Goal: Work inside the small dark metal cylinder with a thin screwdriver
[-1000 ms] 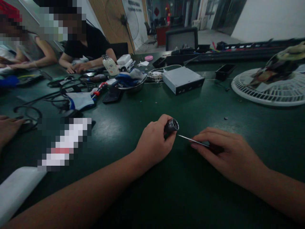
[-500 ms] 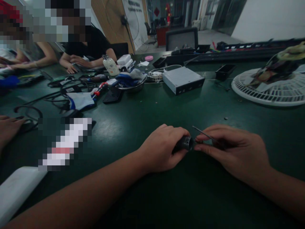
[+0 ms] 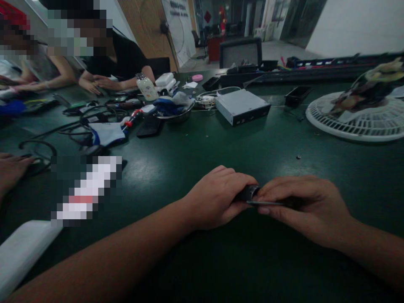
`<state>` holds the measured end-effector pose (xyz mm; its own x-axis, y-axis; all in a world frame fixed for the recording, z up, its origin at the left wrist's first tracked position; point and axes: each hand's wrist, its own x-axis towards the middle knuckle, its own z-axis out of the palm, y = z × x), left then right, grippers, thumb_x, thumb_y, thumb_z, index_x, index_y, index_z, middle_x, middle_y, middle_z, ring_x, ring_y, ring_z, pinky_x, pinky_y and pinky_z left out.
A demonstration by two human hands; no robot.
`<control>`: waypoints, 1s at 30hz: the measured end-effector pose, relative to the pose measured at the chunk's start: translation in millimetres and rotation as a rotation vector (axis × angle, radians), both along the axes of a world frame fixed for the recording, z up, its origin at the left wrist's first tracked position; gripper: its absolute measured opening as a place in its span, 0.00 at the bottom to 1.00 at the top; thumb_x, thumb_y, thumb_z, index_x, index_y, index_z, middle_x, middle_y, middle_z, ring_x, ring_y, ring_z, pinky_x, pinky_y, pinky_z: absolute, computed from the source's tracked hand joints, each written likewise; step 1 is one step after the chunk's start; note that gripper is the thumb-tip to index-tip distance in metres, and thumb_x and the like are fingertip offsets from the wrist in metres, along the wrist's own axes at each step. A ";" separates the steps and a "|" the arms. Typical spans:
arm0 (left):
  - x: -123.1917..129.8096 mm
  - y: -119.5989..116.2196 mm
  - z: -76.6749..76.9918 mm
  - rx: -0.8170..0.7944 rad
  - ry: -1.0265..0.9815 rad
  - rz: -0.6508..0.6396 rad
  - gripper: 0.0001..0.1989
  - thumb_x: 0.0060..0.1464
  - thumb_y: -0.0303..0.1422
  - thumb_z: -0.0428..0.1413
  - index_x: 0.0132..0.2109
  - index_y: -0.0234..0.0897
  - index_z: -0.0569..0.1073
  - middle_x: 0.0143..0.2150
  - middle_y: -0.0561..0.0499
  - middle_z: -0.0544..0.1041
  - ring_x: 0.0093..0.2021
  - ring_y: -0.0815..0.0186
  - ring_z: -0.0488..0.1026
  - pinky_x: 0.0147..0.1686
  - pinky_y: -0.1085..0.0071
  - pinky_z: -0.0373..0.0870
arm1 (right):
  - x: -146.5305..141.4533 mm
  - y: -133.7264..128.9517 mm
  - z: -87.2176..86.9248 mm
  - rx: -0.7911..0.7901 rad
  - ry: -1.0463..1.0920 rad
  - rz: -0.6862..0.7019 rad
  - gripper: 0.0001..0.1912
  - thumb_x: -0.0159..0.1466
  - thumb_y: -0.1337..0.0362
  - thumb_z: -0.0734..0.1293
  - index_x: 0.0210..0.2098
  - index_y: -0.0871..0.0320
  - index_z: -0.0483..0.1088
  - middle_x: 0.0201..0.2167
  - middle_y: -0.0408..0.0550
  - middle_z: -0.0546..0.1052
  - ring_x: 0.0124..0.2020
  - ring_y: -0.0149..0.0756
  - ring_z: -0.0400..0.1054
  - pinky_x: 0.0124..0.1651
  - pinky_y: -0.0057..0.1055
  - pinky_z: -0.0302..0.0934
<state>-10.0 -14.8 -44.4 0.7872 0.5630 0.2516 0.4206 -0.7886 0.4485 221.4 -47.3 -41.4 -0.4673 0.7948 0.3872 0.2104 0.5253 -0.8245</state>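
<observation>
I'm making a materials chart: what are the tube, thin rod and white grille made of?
Tube: probably dark metal, slightly shiny; its edge catches light. Rod: likely metal, smooth, with a pale sheen. Grille: looks like matte plastic, with even white ribs.

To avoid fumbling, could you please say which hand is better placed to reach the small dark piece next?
Right hand, probably: it is nearer the small dark piece, though holding a thin rod; the left hand grips a dark tube.
</observation>
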 end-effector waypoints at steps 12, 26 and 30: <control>-1.4 -2.5 -5.1 -0.021 -0.023 0.012 0.15 0.65 0.38 0.57 0.55 0.37 0.70 0.49 0.46 0.79 0.46 0.60 0.75 0.49 0.62 0.66 | -1.0 0.1 -8.5 -0.103 0.085 -0.210 0.04 0.58 0.64 0.77 0.32 0.54 0.80 0.36 0.47 0.81 0.30 0.33 0.76 0.27 0.25 0.70; 7.9 1.5 -7.1 0.030 0.029 -0.013 0.13 0.65 0.37 0.57 0.53 0.37 0.72 0.48 0.46 0.81 0.46 0.61 0.75 0.46 0.63 0.66 | 4.0 -1.9 -13.2 -0.090 -0.194 -0.244 0.06 0.64 0.64 0.71 0.42 0.55 0.75 0.23 0.39 0.71 0.21 0.29 0.66 0.22 0.25 0.61; 9.8 2.0 -9.6 0.048 0.009 -0.020 0.16 0.64 0.41 0.58 0.54 0.37 0.72 0.48 0.47 0.81 0.45 0.61 0.75 0.45 0.63 0.66 | 5.9 -1.9 -14.0 -0.015 -0.275 -0.277 0.05 0.64 0.66 0.70 0.40 0.55 0.72 0.21 0.37 0.68 0.20 0.27 0.63 0.22 0.25 0.57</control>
